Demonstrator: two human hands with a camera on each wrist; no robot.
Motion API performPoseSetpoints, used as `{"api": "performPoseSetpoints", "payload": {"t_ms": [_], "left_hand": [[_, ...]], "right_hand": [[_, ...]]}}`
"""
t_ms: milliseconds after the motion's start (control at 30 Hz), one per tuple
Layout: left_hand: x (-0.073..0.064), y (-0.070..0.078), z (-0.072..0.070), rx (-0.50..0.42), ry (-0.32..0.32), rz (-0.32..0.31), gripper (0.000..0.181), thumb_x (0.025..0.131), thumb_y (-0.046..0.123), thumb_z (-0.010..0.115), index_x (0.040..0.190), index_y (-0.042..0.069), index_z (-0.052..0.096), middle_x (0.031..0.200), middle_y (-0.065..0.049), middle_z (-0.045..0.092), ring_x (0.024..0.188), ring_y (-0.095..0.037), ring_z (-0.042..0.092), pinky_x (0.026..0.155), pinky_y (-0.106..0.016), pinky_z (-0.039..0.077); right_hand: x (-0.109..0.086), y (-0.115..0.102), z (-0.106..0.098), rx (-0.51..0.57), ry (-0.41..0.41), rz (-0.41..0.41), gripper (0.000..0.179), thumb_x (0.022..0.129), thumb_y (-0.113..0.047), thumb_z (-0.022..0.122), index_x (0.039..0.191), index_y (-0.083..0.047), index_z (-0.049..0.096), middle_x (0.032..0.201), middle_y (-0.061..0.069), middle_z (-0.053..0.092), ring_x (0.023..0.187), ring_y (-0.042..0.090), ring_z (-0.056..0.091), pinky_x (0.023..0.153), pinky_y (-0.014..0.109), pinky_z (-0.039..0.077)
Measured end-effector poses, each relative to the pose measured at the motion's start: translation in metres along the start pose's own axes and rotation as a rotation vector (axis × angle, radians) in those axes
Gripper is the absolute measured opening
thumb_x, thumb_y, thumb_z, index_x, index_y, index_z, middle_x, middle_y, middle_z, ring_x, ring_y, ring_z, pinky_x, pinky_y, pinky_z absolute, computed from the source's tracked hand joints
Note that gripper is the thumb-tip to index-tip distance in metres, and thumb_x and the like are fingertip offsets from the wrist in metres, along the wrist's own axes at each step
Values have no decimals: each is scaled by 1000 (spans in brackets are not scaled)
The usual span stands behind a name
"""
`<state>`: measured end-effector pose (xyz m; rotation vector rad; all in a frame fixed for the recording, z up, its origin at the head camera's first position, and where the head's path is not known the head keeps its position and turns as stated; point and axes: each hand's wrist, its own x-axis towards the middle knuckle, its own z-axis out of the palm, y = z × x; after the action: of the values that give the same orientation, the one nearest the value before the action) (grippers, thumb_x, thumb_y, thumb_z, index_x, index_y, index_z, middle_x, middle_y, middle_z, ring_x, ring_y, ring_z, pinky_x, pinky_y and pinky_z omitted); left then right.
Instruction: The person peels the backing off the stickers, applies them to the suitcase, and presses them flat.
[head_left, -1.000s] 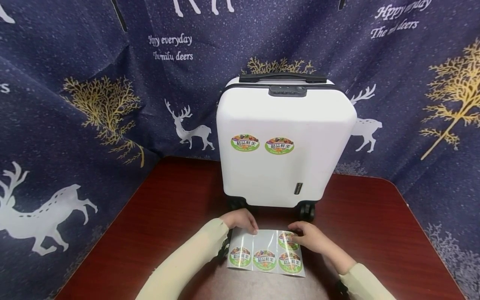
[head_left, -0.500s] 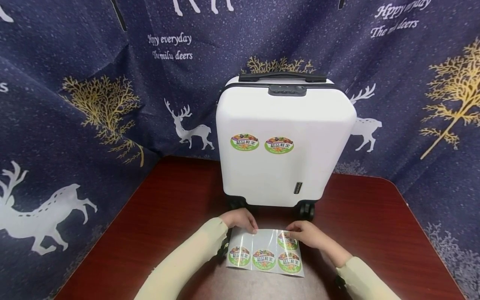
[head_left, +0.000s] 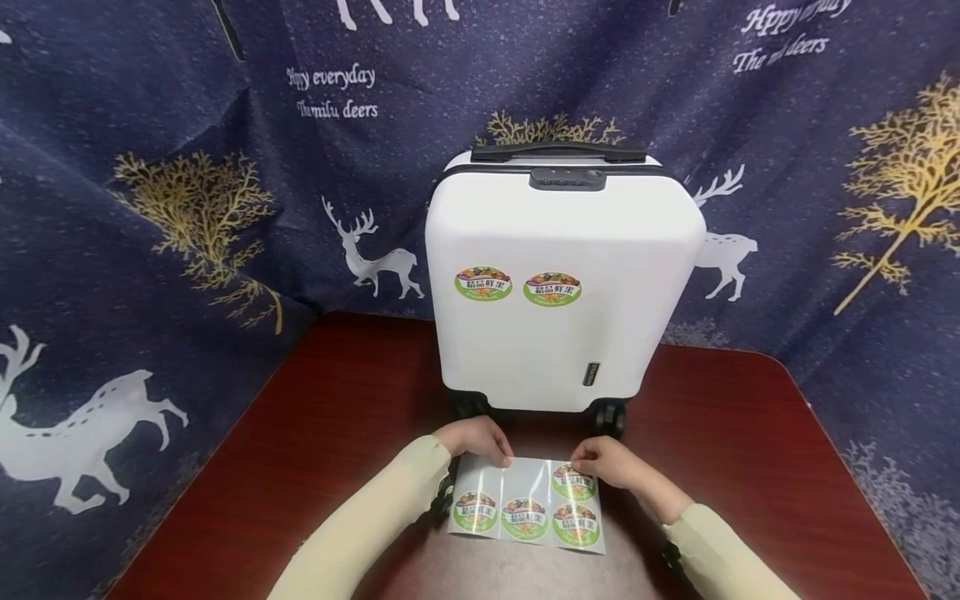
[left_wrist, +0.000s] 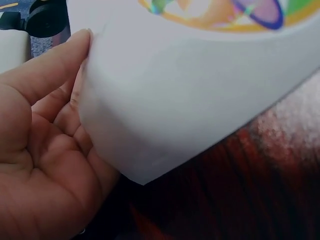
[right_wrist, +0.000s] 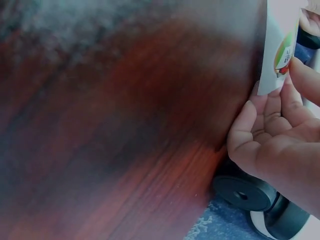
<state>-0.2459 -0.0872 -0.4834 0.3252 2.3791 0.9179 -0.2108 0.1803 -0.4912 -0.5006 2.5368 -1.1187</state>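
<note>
On the table, the white suitcase is bearing two fruit stickers side by side: a left sticker and a right sticker, so those two are looking done. Four are remaining on the sticker sheet: along its near row you are seeing a first sticker, a middle sticker and a corner sticker, with an upper sticker sitting beyond the corner one. The far-left and far-middle spots are showing bare.

Your left hand is pinching the sheet's far edge, left of its middle. The sheet is extending toward you from both hands, in front of the suitcase. Your right hand is pinching near the far right corner, touching the upper sticker; whether that sticker is lifting, you cannot tell.
</note>
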Motion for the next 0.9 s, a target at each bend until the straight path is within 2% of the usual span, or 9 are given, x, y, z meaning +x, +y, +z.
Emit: {"api": "performPoseSetpoints", "payload": {"t_ms": [167,267,333,433,533,600,667,733,900], "left_hand": [[1,-2,-3,4,-20,17,16,87,11,77,102,5,80,103,-6,76,88,-11,61,78,-25,51],[1,-1,-2,-6,-9,27,19,88,15,75,103,4,80,108,-8,77,93,-12,63,83,-26,52],[1,0,1,-2,10,28,20,88,18,74,102,4,80,107,-8,77,91,-11,62,82,-26,52],[1,5,4,11,41,28,19,89,20,72,93,2,79,93,-4,75,80,-10,57,75,-24,49],[0,10,7,36,52,29,22,91,21,70,79,3,73,77,1,63,73,-11,49,69,-24,43],[-1,12,7,46,52,21,25,92,21,69,73,5,67,72,2,55,71,-12,46,67,-24,40],[-1,13,7,58,47,6,27,93,22,69,71,6,66,71,2,54,70,-13,47,66,-25,40],[-1,14,6,66,45,-7,26,94,22,68,75,4,69,74,-1,60,72,-13,49,68,-26,42],[0,17,5,87,43,-21,28,94,25,68,94,-2,76,96,-10,72,81,-15,55,77,-31,49]], "right_hand": [[2,-1,0,2,1,-5,11,92,-5,69,88,5,72,79,9,70,73,11,56,64,26,48],[2,-2,0,-12,7,0,10,92,-4,69,88,5,72,79,9,70,72,10,55,64,26,47],[2,-3,0,-17,5,3,10,91,-4,69,88,4,72,79,9,70,72,10,55,64,26,48],[1,-5,0,-21,1,3,10,91,-4,69,87,5,72,80,10,71,73,11,55,65,28,48],[1,-6,0,-31,4,10,10,91,-4,70,86,4,72,80,9,71,72,11,55,65,28,48],[2,-6,1,-40,9,18,9,90,-4,70,85,3,73,79,8,71,72,10,55,65,28,48],[2,-6,1,-42,9,29,9,90,-5,70,85,2,73,79,7,71,73,10,55,65,27,48],[2,-7,0,-34,9,42,9,90,-5,70,86,3,73,80,7,71,73,11,56,66,28,49],[3,-7,-1,-9,3,67,9,91,-4,70,89,3,73,81,8,71,75,12,57,67,29,50]]}}
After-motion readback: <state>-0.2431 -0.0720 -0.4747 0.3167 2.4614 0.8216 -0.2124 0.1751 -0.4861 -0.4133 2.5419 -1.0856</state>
